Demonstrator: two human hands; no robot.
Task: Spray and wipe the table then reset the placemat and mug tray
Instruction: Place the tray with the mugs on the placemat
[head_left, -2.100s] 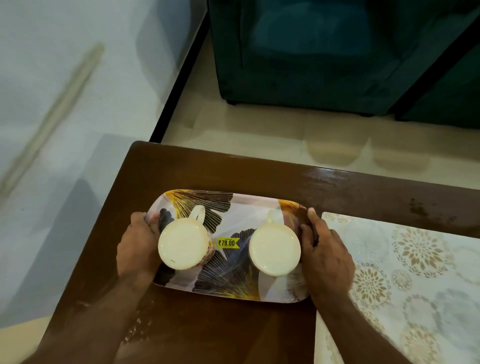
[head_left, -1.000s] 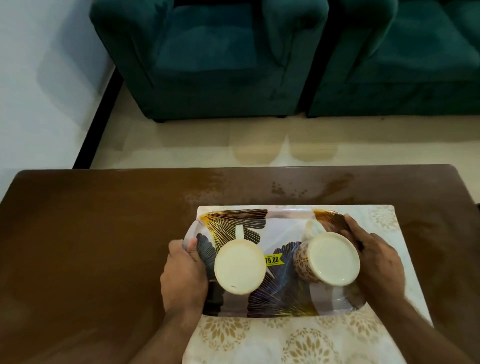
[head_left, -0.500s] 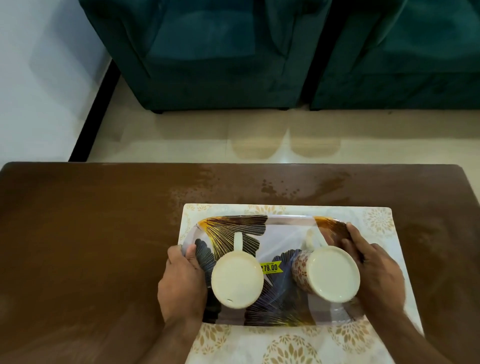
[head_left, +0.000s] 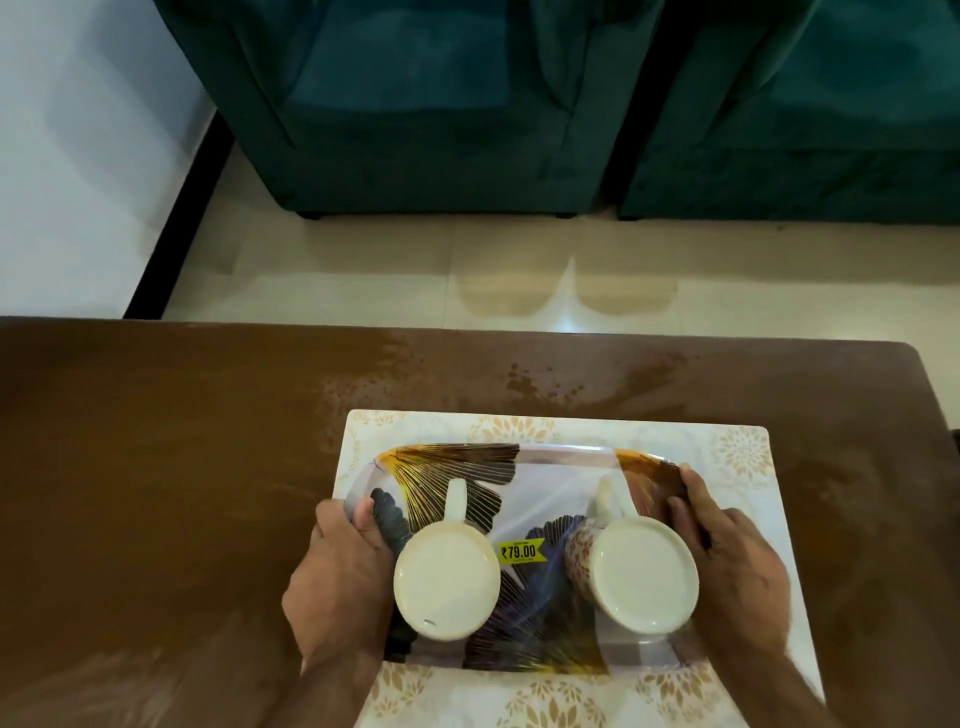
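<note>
A leaf-patterned mug tray (head_left: 550, 467) lies over the pale floral placemat (head_left: 743, 457) on the brown table (head_left: 156, 467). Two cream mugs stand upside down on it: the left mug (head_left: 447, 587) and the right mug (head_left: 641, 577), both with handles pointing away from me. A yellow price sticker (head_left: 521, 551) sits between them. My left hand (head_left: 337, 571) grips the tray's left end. My right hand (head_left: 737, 566) grips its right end. Whether the tray rests fully on the mat I cannot tell.
Damp streaks and droplets (head_left: 524, 384) mark the table's far side. Beyond the far edge lies a tiled floor (head_left: 363, 270), then two teal armchairs (head_left: 426, 104). A white wall with a black skirting (head_left: 176, 218) runs on the left. The table's right edge (head_left: 930, 395) is close to the mat.
Both hands carried the tray with its mugs from the table's left end rightward over the placemat. Over the last second it has settled lower onto the mat, nearer to me.
</note>
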